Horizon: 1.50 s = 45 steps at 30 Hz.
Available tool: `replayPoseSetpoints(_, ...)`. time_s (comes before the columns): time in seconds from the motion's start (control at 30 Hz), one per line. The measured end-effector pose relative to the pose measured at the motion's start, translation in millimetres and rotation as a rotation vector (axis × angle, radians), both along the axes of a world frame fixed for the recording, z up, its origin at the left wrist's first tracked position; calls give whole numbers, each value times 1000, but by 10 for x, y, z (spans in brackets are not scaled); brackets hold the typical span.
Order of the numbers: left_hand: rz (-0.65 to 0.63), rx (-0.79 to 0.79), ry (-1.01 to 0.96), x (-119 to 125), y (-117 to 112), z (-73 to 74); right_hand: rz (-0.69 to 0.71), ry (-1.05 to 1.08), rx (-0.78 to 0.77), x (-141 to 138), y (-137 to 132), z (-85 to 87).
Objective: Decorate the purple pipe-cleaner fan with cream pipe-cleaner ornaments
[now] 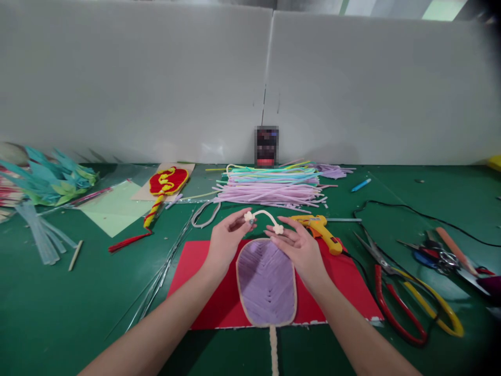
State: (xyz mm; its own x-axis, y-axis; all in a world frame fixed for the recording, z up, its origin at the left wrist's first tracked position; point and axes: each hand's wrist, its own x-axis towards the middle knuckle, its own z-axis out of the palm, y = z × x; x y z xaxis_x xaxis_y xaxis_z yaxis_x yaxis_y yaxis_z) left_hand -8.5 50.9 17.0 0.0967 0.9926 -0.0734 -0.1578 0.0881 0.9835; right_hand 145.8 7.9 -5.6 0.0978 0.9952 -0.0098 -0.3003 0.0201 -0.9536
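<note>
A purple fan (266, 290) lies nearest, on a red sheet (336, 303). Just past its top, the left hand (227, 237) and right hand (303, 248) each pinch one flower-tipped end of a cream stem (263, 211), which arches between their fingertips; pastel pipe cleaners (270, 192) lie beyond.

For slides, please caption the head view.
Left hand and right hand hold a curved, flower-ended cream cord near an oval purple fan.

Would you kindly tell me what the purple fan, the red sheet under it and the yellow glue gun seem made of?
Purple fan: probably fuzzy chenille, matte, from its slanting ridges.
Red sheet: perhaps card or foam, smooth, with a ragged pale edge.
Yellow glue gun: likely hard, smooth plastic, from its moulded body.
</note>
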Motion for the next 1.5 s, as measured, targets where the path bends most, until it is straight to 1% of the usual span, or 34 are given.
replayPoseSetpoints(0.13,-6,-6,-1,2,-6,6,-9,-18,-28,-9,-2,8)
replayPoseSetpoints(0.3,-21,-4,13,4,-5,-3,-52,-27,-66,-17,-13,28)
replayPoseSetpoints(0.57,-44,12,42,3,-1,-11,-50,-18,-127,-9,-18,32)
replayPoseSetpoints(0.87,-34,16,39,1,-1,-21,-91,-89,-134,-12,-4,10)
replayPoseSetpoints(1.07,-42,23,48,-1,1,-30,-70,-54,-108,-17,2,-14)
replayPoseSetpoints(1.37,-73,70,102,22,-13,-59,-87,-5,-144,6,14,-16)
replayPoseSetpoints(1.43,-81,80,86,47,-22,-86,-94,3,-150,7,18,-18)
replayPoseSetpoints(1.5,-81,79,1,75,-34,-118,-102,12,-152,4,21,-24)
